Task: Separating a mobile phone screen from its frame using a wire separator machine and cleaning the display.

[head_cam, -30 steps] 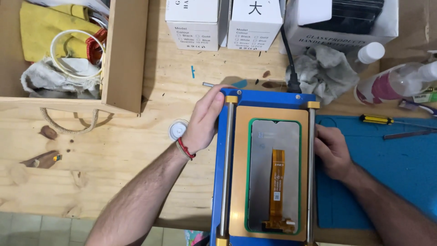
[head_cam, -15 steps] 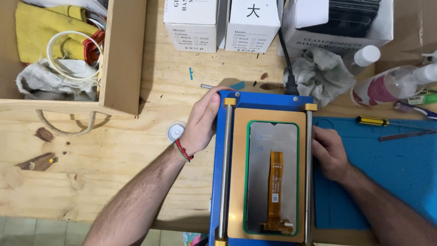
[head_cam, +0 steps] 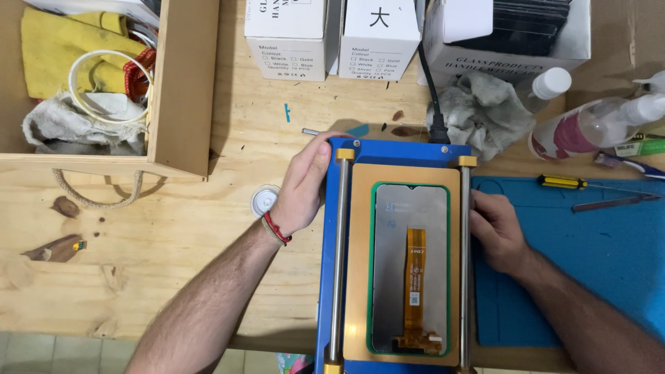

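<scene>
A blue heating plate machine (head_cam: pixel 388 151) with two metal side rails stands on the wooden table. On its tan pad lies a phone screen (head_cam: pixel 410 266), face down in a green frame, with an orange flex cable along its middle. My left hand (head_cam: pixel 305 183) rests on the machine's left edge, fingers on the far left corner. The machine's right rail is under the fingers of my right hand (head_cam: pixel 495 228). Neither hand lifts anything.
A blue work mat (head_cam: pixel 596 256) lies on the right with a screwdriver (head_cam: pixel 562 183) and tweezers. A grey rag (head_cam: pixel 478 111), spray bottles (head_cam: pixel 589 128) and white boxes (head_cam: pixel 332 34) stand behind. A wooden box (head_cam: pixel 183 90) of cloths sits left. A small round cap (head_cam: pixel 264 202) lies beside my left wrist.
The view has shifted slightly. Both hands stay on the machine's sides, with almost no movement.
</scene>
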